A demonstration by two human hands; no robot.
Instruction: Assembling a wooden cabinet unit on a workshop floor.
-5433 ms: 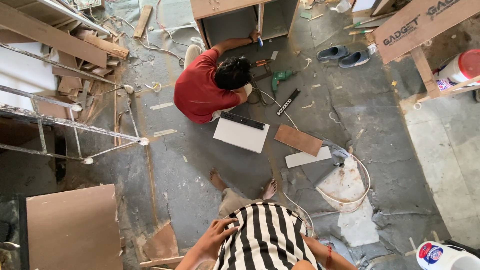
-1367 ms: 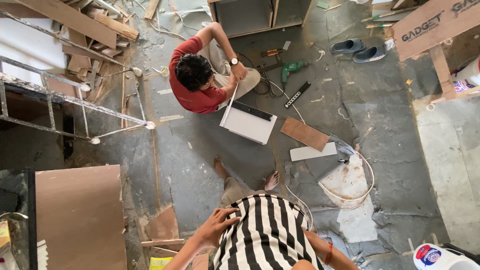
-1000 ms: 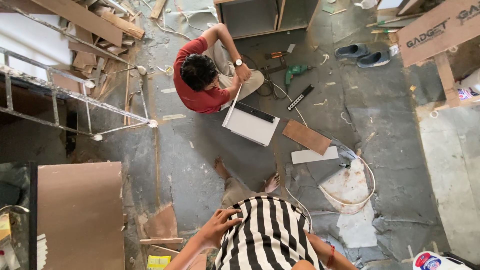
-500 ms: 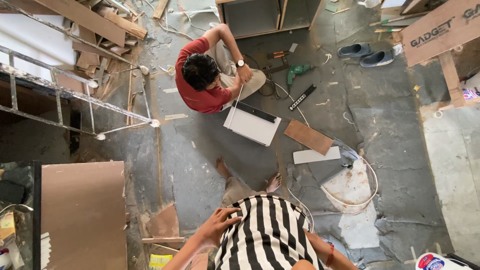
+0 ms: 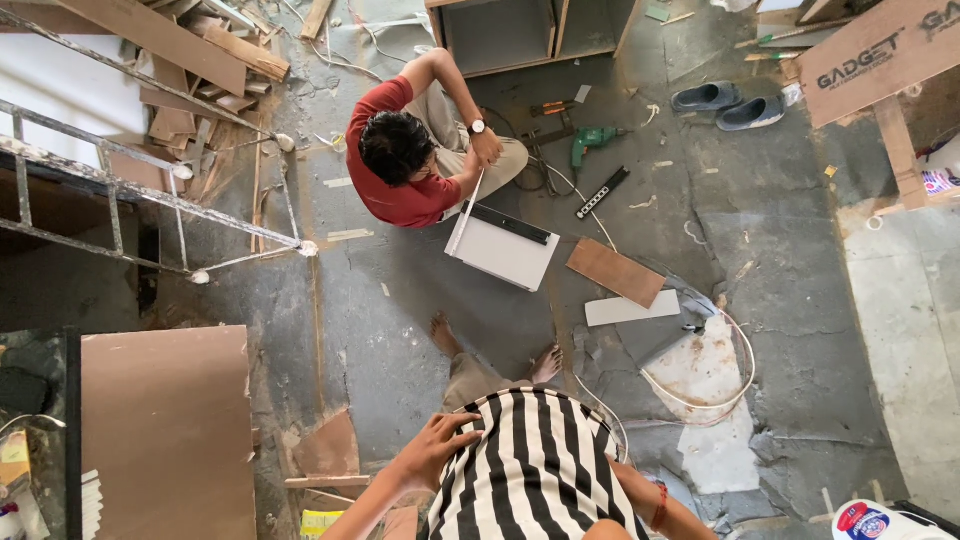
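I look down from high up at my own black-and-white striped shirt (image 5: 535,470) and my bare feet (image 5: 545,365) on the grey concrete floor. My left hand (image 5: 435,450) rests on the shirt's left side, fingers apart, holding nothing. Only my right forearm with a red wristband (image 5: 657,505) shows; the hand itself is hidden below the shirt. In front of me a person in a red shirt (image 5: 405,175) crouches on the floor, one hand on the upper edge of a white panel (image 5: 502,250).
An open wooden cabinet (image 5: 520,35) stands behind the crouching person. A green drill (image 5: 590,145), a black power strip (image 5: 602,192), slippers (image 5: 725,105), a brown board (image 5: 615,272) and a white cable (image 5: 700,385) lie right. Metal scaffolding (image 5: 150,195), scrap wood and a large brown sheet (image 5: 165,430) are left.
The crouching person straightened from leaning towards the cabinet and now holds the white panel's edge. The view has drifted slightly. My left hand stays on the shirt.
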